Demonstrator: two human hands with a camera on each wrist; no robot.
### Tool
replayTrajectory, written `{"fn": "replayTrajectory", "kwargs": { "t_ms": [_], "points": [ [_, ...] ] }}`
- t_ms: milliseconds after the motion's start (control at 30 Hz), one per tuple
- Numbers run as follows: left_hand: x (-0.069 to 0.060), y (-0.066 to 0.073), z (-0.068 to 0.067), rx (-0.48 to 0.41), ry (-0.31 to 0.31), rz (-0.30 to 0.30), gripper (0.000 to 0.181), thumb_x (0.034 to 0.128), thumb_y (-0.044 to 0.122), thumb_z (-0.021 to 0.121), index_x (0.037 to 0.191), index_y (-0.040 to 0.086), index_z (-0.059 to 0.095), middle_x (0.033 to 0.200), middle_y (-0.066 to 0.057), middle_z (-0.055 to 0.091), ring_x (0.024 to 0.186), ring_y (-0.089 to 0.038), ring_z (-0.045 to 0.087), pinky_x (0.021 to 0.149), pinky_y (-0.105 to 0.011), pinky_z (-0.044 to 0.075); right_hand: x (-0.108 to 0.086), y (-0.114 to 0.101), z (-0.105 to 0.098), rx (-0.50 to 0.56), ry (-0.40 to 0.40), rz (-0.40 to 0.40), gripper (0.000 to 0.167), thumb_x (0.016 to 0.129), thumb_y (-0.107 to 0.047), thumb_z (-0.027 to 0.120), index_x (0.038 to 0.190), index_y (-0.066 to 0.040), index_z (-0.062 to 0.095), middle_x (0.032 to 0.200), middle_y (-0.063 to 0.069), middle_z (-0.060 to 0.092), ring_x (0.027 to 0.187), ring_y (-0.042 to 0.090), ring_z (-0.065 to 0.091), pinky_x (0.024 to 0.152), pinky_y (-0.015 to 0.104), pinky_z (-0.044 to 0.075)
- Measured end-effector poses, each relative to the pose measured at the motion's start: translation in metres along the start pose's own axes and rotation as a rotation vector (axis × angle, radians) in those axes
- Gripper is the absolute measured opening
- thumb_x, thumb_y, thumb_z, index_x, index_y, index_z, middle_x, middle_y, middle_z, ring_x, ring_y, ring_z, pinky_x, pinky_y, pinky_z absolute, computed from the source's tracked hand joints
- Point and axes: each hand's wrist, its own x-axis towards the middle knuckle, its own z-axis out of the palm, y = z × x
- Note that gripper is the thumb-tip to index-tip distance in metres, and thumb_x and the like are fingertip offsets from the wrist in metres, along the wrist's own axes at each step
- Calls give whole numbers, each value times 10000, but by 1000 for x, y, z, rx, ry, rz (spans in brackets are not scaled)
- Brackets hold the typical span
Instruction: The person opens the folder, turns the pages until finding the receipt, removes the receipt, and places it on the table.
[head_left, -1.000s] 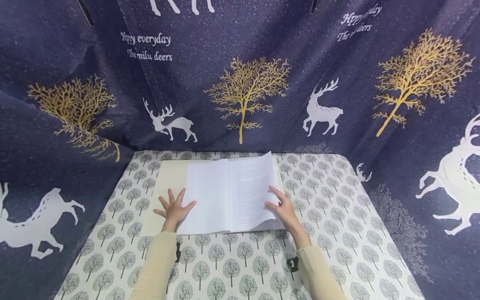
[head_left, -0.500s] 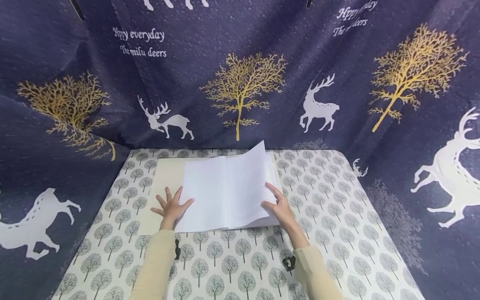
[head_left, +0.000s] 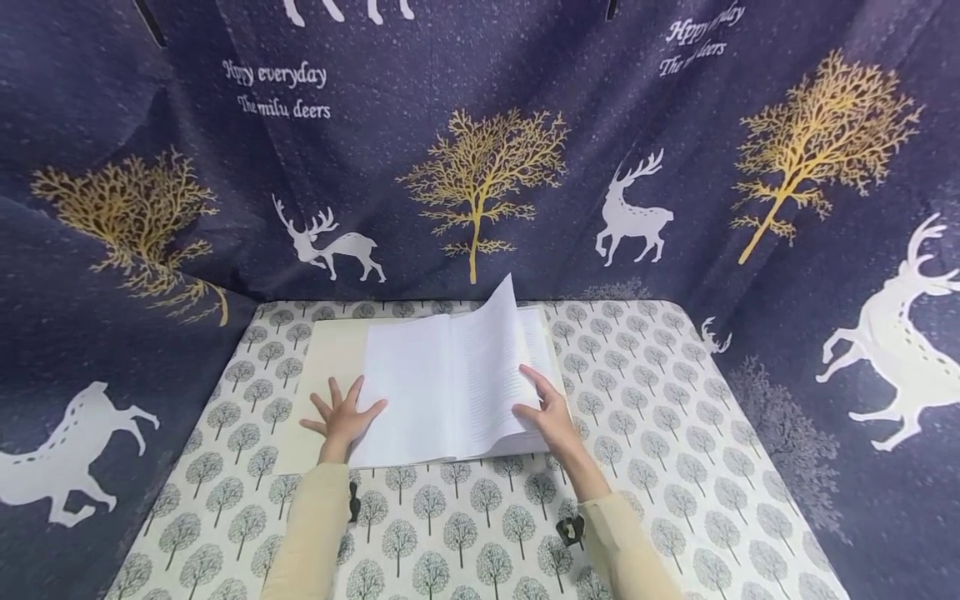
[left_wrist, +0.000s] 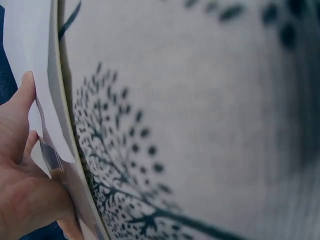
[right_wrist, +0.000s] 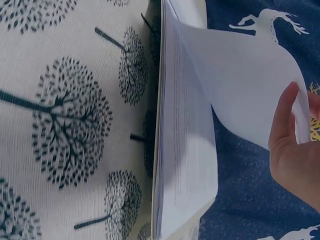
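Observation:
An open book with a cream cover (head_left: pixel 330 354) lies on the table, its white left page (head_left: pixel 407 387) flat. My left hand (head_left: pixel 344 418) rests with spread fingers on the left side, thumb over the page's edge and the others on the cover. On the right side, a sheet (head_left: pixel 487 367) curves up off the stack, its far corner raised. My right hand (head_left: pixel 551 421) pinches that sheet by its outer edge, as the right wrist view shows with the hand (right_wrist: pixel 295 160) at the page rim. Printed lines show on the page underneath (right_wrist: pixel 187 165).
The tabletop is covered by a white cloth (head_left: pixel 465 533) with grey tree prints. A dark blue curtain (head_left: pixel 420 217) with deer and golden trees hangs behind and at both sides. Black wrist devices (head_left: pixel 571 530) show beneath the sleeves.
My right hand has moved left with the sheet, whose far corner has risen and swung left, baring more of the page beneath. My left hand stays in place on the book.

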Motion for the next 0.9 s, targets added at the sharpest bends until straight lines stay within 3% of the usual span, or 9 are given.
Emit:
{"fn": "replayTrajectory", "kwargs": {
  "t_ms": [267,333,500,733,900],
  "points": [
    [-8,14,-8,44,2,2,850,909,569,534,1564,167,172,1575,-246,-275,1319,-590,-372,897,-784,-321,8,2,15,32,-42,-30,784,782,96,624,1496,-101,370,1628,143,214,1488,394,233,1171,528,326],
    [-10,19,-10,62,25,-3,846,904,555,551,1559,155,193,1572,-267,-260,1319,-604,-357,899,-793,-310,9,2,19,22,-46,-41,782,775,94,628,1490,-106,384,1623,138,233,1500,376,208,1183,523,307],
    [-11,38,-14,137,121,-13,837,882,523,607,1538,131,266,1574,-305,-210,1329,-610,-331,911,-812,-278,12,-3,26,0,-68,-83,749,781,96,616,1475,-92,407,1597,157,296,1438,409,338,1128,524,395],
    [-14,60,-16,251,212,-48,841,853,515,659,1520,131,320,1566,-344,-176,1369,-612,-258,958,-846,-185,17,-8,28,-61,-128,-104,727,778,93,625,1459,-68,427,1588,132,324,1515,364,162,1239,553,104],
    [-18,64,-16,327,231,-42,826,879,510,634,1524,112,307,1556,-368,-152,1389,-607,-222,978,-843,-162,11,-29,32,-74,-205,-85,728,772,88,629,1457,-56,426,1593,147,305,1507,404,143,1233,562,106]
  ]
}}
